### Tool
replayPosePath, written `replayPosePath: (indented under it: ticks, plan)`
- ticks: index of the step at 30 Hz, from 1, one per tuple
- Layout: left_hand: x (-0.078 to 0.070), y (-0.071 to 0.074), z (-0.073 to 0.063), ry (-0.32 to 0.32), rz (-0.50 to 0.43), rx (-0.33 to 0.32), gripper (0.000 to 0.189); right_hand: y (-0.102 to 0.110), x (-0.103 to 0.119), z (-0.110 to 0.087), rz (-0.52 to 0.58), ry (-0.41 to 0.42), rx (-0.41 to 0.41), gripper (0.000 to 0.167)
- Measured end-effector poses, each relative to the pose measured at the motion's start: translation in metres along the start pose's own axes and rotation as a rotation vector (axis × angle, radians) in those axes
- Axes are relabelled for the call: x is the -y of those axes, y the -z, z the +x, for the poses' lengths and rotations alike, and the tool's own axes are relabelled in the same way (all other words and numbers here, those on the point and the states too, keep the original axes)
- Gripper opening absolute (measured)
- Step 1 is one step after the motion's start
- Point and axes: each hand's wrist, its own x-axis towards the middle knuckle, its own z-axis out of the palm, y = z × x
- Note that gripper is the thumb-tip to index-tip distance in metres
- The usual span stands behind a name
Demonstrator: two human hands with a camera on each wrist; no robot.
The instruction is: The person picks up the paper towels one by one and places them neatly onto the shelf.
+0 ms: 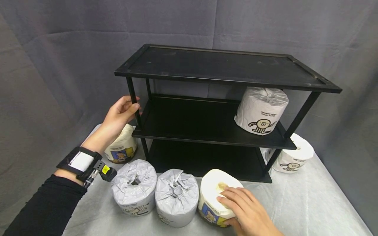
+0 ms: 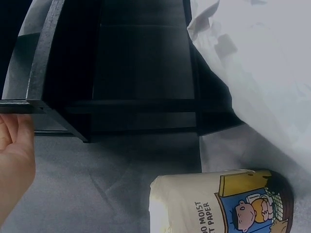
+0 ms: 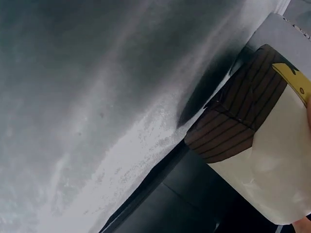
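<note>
A black three-tier shelf (image 1: 189, 119) stands in the middle of the head view. My left hand (image 1: 119, 113) grips its front left post (image 1: 132, 90), fingers behind it and thumb in front. At the front right, my right hand (image 1: 248, 211) holds a cream toilet paper roll (image 1: 211, 193) with a blue and yellow picture, fingers over its top edge and thumb at its side. The right wrist view shows that roll's brown striped base (image 3: 243, 107). A white-wrapped toilet paper roll (image 1: 261, 111) stands on the middle tier's right side.
Two grey-white wrapped rolls (image 1: 134, 186) (image 1: 177, 200) stand side by side before the shelf. Another cream roll (image 1: 121, 147) is left of the shelf, and a white roll (image 1: 296, 154) is on its right. Grey cloth (image 1: 183, 19) hangs behind.
</note>
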Motion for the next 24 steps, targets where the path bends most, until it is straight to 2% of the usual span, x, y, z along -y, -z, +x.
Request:
replayPosePath:
  ticks: [4, 8, 9, 13, 24]
  plan:
    - [0.0, 0.0, 0.0, 0.002, -0.002, 0.0, 0.02, 0.0, -0.001, 0.001, -0.002, 0.01, -0.054, 0.066]
    - [0.0, 0.001, 0.001, 0.001, -0.003, 0.005, 0.02, 0.005, 0.002, 0.005, -0.026, -0.004, -0.099, 0.038]
    - [0.0, 0.001, 0.001, 0.001, -0.003, 0.006, 0.021, 0.007, 0.003, 0.006, -0.028, -0.006, -0.117, 0.036]
    - [0.0, 0.001, 0.0, 0.003, -0.001, 0.001, 0.02, 0.015, 0.006, 0.013, -0.029, -0.008, -0.179, 0.044]
    - [-0.001, 0.0, 0.0, -0.001, -0.005, -0.009, 0.021, 0.049, 0.007, 0.044, -0.105, 0.09, -0.315, 0.034]
